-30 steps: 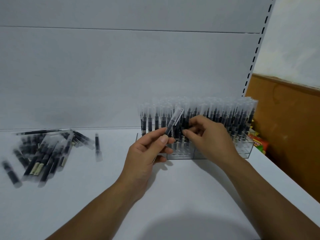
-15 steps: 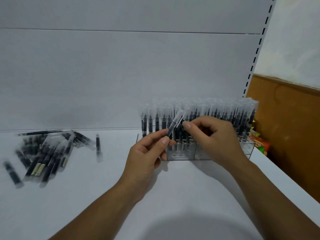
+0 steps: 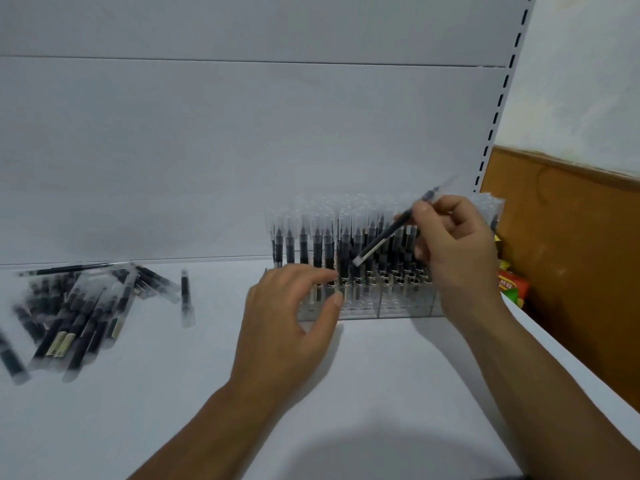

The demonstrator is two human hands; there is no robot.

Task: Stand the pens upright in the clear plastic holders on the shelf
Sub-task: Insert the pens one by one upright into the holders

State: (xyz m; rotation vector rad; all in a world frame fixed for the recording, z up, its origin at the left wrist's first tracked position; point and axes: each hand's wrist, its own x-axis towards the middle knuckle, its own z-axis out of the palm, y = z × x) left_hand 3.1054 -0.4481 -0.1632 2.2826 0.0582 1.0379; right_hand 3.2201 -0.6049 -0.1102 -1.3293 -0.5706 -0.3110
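Pen (image 3: 388, 237) changes hands, now pinched aslant in the right hand (image 3: 457, 244) above the packed holders (image 3: 381, 308) on the shelf (image 3: 346, 393), seemingly bound for a slot, while the left hand (image 3: 287, 317), fingers (image 3: 313, 277) loose and empty, hovers beside them.

— The shelf (image 3: 381, 375) looks like smooth painted metal, matt white.
— And the holders (image 3: 391, 308)?
— Clear, glossy plastic. The pens (image 3: 346, 237) in them have frosted plastic caps, smooth dark barrels and shiny metal-looking rings.
— To the right?
— A brown wooden panel (image 3: 571, 254), dull and scuffed, under a rough plastered wall (image 3: 588, 81). The packet (image 3: 512, 287) beside it is glossy.
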